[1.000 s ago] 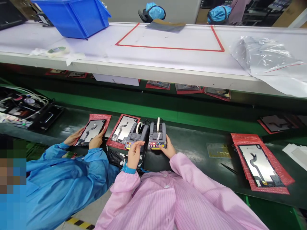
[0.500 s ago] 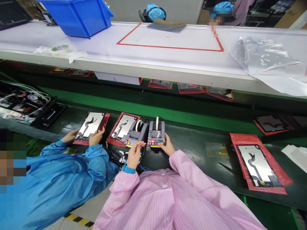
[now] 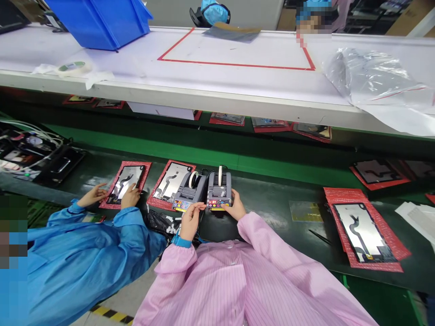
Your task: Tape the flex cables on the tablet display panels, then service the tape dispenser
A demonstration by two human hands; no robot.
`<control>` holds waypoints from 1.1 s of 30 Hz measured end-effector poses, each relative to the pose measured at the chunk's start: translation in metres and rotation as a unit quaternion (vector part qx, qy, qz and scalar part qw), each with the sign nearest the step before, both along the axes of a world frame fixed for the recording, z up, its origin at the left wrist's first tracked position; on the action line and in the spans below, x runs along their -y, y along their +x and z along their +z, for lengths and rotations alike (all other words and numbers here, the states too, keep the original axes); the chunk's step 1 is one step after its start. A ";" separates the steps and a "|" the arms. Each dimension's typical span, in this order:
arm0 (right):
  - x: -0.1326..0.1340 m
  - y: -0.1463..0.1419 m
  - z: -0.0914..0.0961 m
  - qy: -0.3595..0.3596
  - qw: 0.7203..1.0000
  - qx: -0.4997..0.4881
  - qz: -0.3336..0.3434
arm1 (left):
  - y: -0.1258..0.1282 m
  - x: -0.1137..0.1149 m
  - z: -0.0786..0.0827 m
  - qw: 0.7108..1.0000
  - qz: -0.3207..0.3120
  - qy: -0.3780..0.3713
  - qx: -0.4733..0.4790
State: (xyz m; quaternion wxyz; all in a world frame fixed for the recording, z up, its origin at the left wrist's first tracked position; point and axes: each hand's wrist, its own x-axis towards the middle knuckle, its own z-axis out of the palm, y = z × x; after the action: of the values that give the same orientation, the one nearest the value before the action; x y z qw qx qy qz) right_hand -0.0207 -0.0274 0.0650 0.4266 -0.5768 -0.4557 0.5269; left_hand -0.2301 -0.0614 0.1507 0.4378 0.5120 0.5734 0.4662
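The right hand [image 3: 237, 208] grips the tape box [image 3: 219, 192], best held still; can't tell if the left hand [image 3: 190, 222] pinches anything

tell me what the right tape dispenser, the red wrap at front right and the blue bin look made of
Tape dispenser: probably hard grey plastic, matte, judging by its boxy, moulded-looking housing. Red wrap: likely plastic bubble film, from its slight shine and textured surface. Blue bin: apparently rigid plastic, smooth and evenly coloured.
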 end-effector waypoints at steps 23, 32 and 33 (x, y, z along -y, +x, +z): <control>-0.027 0.010 0.016 -0.042 0.995 0.078 0.053 | -0.011 0.002 -0.010 0.992 -0.016 -0.125 -0.009; -0.026 0.008 0.022 -0.068 0.988 0.126 0.051 | 0.006 0.003 -0.033 0.946 -0.058 -0.317 -0.030; -0.026 0.008 0.023 -0.068 0.988 0.130 0.051 | 0.009 0.005 -0.035 0.941 -0.065 -0.331 -0.031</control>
State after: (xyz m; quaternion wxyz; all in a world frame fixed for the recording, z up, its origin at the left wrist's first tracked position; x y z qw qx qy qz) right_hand -0.0127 -0.0019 0.0884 0.2959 -0.6440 -0.4992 0.4985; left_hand -0.2211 -0.0662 0.1157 0.5937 0.3886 0.6744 0.2043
